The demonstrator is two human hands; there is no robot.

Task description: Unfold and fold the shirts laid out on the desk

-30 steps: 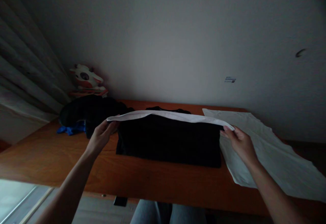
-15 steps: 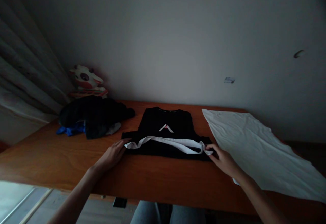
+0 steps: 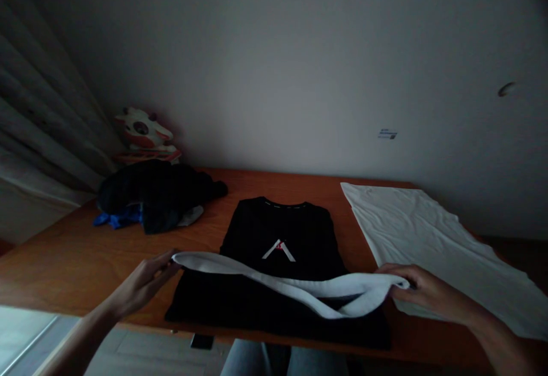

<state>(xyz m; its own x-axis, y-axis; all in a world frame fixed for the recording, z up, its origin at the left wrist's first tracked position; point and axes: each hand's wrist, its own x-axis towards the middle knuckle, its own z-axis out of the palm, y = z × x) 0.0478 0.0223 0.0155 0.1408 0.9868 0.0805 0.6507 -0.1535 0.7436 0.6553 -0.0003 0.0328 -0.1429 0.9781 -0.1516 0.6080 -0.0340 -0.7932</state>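
Note:
A black shirt with a white and red emblem lies on the table, its neckline towards the wall. Across it runs a looped white fabric band, with more black cloth spreading below to the table's front edge. Whether the band is sewn to the shirt or to another garment, I cannot tell. My left hand pinches the band's left end. At its right end, my right hand is closed around the fabric. The band is stretched between both hands, partly twisted, with a gap between its two layers.
A white cloth is spread over the table's right side. Dark clothes with a blue piece are heaped at left, before a cow-shaped toy. Curtains hang at far left, and a wall stands behind the wooden table.
Both hands have moved apart and nearer to me, pulling the white band wider. The black shirt has slid towards the front edge and its lower cloth is spread wider.

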